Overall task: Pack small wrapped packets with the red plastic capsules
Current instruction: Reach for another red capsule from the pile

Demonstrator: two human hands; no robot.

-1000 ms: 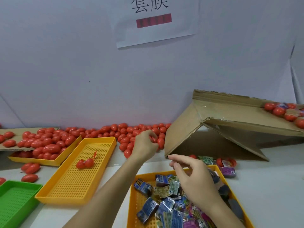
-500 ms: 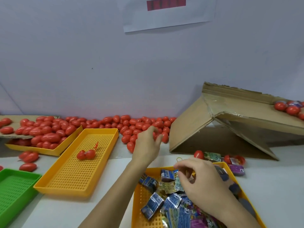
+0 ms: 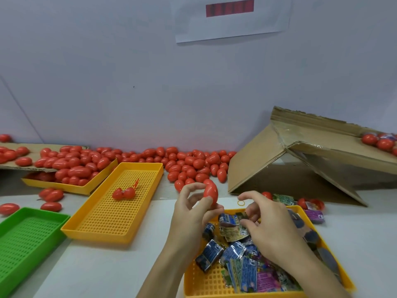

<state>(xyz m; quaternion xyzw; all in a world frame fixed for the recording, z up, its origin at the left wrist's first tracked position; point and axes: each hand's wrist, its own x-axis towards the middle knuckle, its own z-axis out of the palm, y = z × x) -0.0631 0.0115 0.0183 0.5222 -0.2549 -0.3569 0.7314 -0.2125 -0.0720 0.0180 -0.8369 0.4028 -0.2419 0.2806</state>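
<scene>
- The left hand point(image 3: 189, 214) is gripping a closed red capsule point(image 3: 211, 192), pinching it between thumb and fingers and holding it up just above the far-left corner of the packet tray point(image 3: 214, 282).
- The right hand point(image 3: 272, 229) is hovering over that same yellow tray with its fingers curled, and it's pinching a brown and blue wrapped packet point(image 3: 231, 227) at its top edge.
- The rest of the small wrapped packets point(image 3: 242, 269) are lying in a loose pile inside the tray, mostly blue, green and purple wrappers.
- A big heap of red capsules point(image 3: 193, 163) is sitting along the wall at the back of the white desk point(image 3: 103, 265), well apart from the hands.
- Another yellow tray point(image 3: 71, 186) on the left is holding more capsules, partly under a flat cardboard sheet point(image 3: 36, 154).
- The long yellow mesh tray point(image 3: 120, 231) in the middle is holding just one opened capsule point(image 3: 124, 193), its two halves lying side by side.
- A green tray point(image 3: 32, 211) is poking in at the bottom left corner.
- A collapsed cardboard box point(image 3: 300, 151) is leaning on the right, with a few capsules resting on top of it.
- A purple packet point(image 3: 314, 216) and a small yellow rubber band point(image 3: 241, 203) are lying on the desk just beyond the packet tray.
</scene>
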